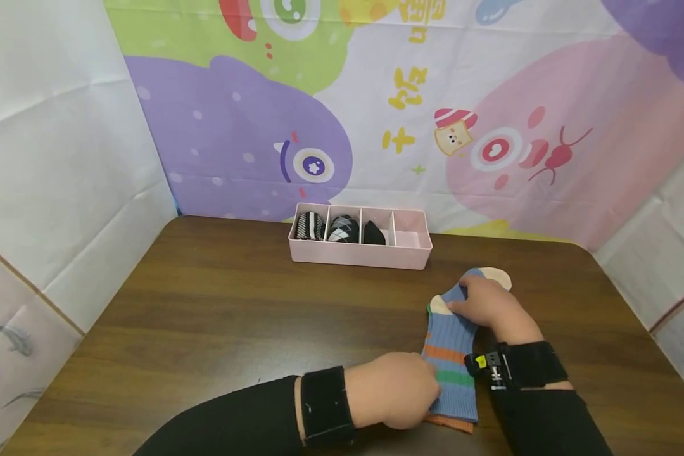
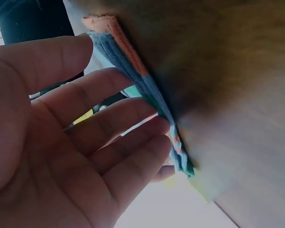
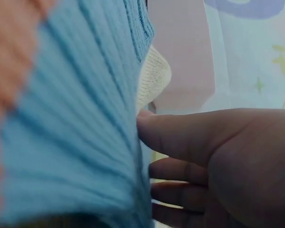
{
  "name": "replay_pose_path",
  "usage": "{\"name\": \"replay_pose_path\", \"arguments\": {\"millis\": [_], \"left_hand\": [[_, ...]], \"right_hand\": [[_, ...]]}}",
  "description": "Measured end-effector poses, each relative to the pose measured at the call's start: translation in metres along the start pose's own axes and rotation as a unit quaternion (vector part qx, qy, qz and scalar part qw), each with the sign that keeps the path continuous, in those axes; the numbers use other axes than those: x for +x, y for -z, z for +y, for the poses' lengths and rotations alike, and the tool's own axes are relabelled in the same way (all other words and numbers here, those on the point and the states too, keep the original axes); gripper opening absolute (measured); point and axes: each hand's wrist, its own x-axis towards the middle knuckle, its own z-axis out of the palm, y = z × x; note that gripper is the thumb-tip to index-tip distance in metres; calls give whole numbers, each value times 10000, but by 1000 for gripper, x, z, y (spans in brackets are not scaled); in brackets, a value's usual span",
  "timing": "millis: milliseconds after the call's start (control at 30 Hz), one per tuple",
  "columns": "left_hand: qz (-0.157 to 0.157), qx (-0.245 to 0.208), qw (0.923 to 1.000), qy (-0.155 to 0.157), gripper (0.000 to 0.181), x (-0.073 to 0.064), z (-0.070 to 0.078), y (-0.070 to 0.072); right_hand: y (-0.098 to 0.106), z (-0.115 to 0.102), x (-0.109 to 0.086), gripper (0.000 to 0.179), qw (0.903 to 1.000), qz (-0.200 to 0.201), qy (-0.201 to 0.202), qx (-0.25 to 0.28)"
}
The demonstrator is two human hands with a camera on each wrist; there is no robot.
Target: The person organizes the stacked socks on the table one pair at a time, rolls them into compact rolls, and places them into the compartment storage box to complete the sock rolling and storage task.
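A blue sock with orange and green stripes and a cream heel and toe lies lengthwise on the table's right half. An orange cuff edge peeks out below its near end, so a second layer lies beneath. My left hand is at the left side of the cuff. In the left wrist view its fingertips touch the sock's edge, thumb standing apart. Over the heel and foot, my right hand rests on the sock. The right wrist view shows its thumb and fingers touching the ribbed fabric.
A pink divided box stands at the table's back edge. Three compartments hold a striped rolled sock, an argyle one and a black one; the rightmost shows its bare floor. A cartoon-print cloth hangs behind.
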Motion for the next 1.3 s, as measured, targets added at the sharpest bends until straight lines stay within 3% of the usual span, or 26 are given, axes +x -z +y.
{"name": "replay_pose_path", "arguments": {"millis": [267,500,767,1000,1133,1300], "left_hand": [[318,109,9993,148,10,-30,-1,-8],[523,86,9985,168,11,-47,0,-17],[755,39,9970,182,10,-66,-3,-24],[768,-194,9966,240,22,-77,-4,-29],[759,-421,9960,217,26,-84,-4,-29],[591,-561,9961,337,28,-90,-4,-27]], "right_hand": [[-8,-23,1,58,9997,135,-57,-215],[-20,-44,4,54,9985,172,42,-527],[-29,-61,4,58,9935,213,683,-886],[-29,-72,-3,69,9915,-154,1178,-531],[-21,-85,-16,66,9922,-164,1131,-494],[-10,-109,-37,40,9944,-367,746,-647]]}}
